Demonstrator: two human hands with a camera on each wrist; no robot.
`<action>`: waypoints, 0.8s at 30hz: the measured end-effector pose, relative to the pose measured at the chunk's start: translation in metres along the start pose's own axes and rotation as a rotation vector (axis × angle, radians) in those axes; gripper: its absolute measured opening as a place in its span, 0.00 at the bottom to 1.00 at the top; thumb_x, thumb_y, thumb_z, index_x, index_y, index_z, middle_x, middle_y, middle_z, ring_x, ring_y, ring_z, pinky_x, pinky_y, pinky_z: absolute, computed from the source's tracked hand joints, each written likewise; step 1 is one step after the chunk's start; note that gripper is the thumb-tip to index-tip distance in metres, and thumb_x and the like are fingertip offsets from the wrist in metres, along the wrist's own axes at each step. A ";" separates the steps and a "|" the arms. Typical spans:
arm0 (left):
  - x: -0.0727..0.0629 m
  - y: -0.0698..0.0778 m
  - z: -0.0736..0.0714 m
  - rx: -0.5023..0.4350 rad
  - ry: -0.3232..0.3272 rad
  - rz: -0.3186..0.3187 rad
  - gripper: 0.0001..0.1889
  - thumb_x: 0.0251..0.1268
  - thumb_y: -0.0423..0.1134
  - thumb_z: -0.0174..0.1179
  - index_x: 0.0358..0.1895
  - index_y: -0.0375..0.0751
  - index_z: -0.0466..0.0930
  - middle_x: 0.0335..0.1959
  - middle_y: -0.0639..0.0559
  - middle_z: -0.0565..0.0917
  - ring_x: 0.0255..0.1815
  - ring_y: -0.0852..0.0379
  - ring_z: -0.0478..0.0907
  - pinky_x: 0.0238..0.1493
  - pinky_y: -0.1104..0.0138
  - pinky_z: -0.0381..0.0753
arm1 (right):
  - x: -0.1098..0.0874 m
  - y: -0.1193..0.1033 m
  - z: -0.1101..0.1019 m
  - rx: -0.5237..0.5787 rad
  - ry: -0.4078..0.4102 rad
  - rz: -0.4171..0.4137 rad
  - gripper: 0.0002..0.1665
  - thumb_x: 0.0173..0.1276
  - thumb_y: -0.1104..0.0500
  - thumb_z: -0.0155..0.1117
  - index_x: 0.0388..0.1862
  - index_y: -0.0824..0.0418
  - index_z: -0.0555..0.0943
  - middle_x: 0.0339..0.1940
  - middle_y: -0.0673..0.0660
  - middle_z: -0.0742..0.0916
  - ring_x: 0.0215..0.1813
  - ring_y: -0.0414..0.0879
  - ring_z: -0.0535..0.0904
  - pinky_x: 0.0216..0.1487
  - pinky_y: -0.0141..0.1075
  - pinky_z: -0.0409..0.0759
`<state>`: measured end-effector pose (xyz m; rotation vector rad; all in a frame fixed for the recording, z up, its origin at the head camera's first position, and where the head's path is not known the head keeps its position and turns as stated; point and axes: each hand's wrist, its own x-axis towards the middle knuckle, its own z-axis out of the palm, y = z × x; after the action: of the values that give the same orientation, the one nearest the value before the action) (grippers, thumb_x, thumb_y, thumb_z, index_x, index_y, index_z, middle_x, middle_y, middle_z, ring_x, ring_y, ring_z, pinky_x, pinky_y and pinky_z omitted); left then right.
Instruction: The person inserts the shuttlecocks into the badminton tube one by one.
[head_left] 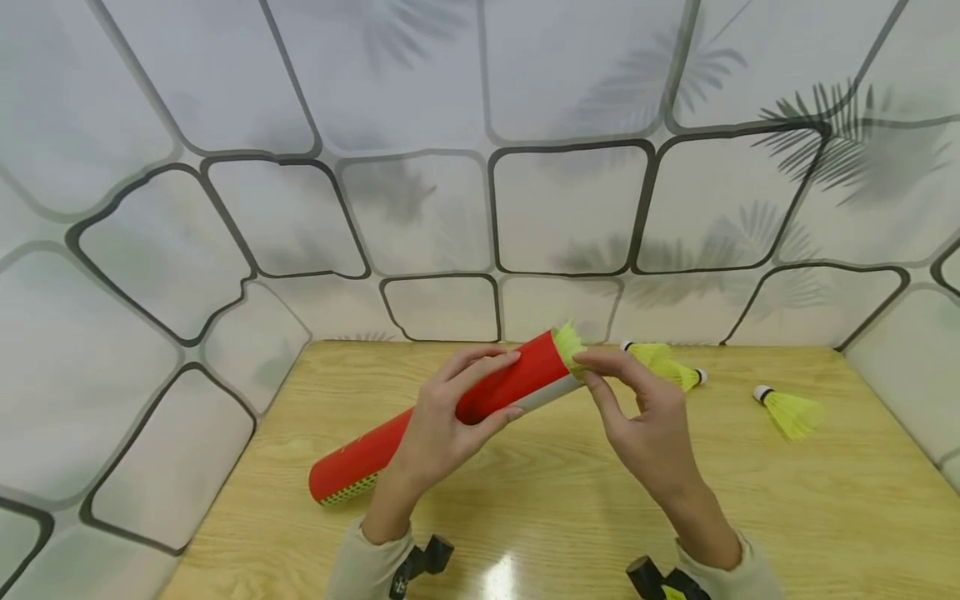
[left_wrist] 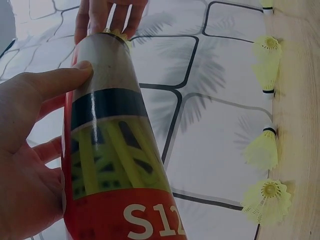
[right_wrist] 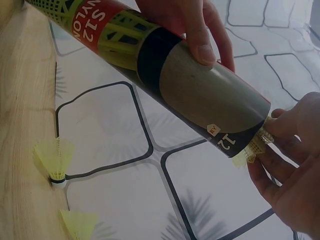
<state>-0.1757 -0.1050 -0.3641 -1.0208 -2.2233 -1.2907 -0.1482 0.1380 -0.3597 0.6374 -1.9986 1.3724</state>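
Shuttlecock (head_left: pixel 567 343) skirt, yellow, pokes from the mouth of the red S12 nylon tube (head_left: pixel 367 454), and its long axis seems to follow the tube's, slanting from lower left to upper right over the wooden surface (head_left: pixel 540 500). The right grip (head_left: pixel 648 421) is nearer, just off the mouth, thumb and fingertips almost closed, pinching the skirt's rim; the left grip (head_left: pixel 441 425) wraps the tube's upper part, spread only to its girth. Count: one tube, one shuttlecock visible at its mouth, any deeper ones hidden, and apparently five loose shuttlecocks (left_wrist: pixel 262 152) in the left wrist view, three discernible from the head
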 end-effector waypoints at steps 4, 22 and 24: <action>-0.001 0.000 0.000 0.003 -0.002 0.007 0.29 0.62 0.38 0.74 0.67 0.50 0.79 0.65 0.52 0.77 0.59 0.53 0.78 0.51 0.58 0.85 | 0.000 0.000 0.001 0.003 -0.031 0.007 0.19 0.66 0.79 0.66 0.51 0.63 0.87 0.48 0.54 0.89 0.53 0.41 0.85 0.57 0.30 0.80; -0.001 0.001 0.001 0.003 -0.001 0.015 0.28 0.62 0.37 0.74 0.67 0.49 0.80 0.65 0.51 0.77 0.59 0.52 0.78 0.50 0.58 0.86 | 0.001 0.001 -0.002 0.022 -0.159 0.026 0.19 0.73 0.75 0.59 0.59 0.63 0.80 0.53 0.54 0.87 0.54 0.45 0.86 0.55 0.30 0.81; -0.001 0.001 0.002 0.002 -0.002 0.019 0.28 0.62 0.37 0.74 0.67 0.49 0.80 0.65 0.51 0.77 0.59 0.52 0.78 0.50 0.59 0.86 | 0.001 0.001 -0.002 0.040 -0.172 0.032 0.19 0.74 0.75 0.58 0.60 0.64 0.78 0.53 0.56 0.87 0.54 0.47 0.86 0.56 0.30 0.81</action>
<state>-0.1745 -0.1031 -0.3648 -1.0401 -2.2114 -1.2794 -0.1492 0.1399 -0.3594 0.7682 -2.1283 1.4219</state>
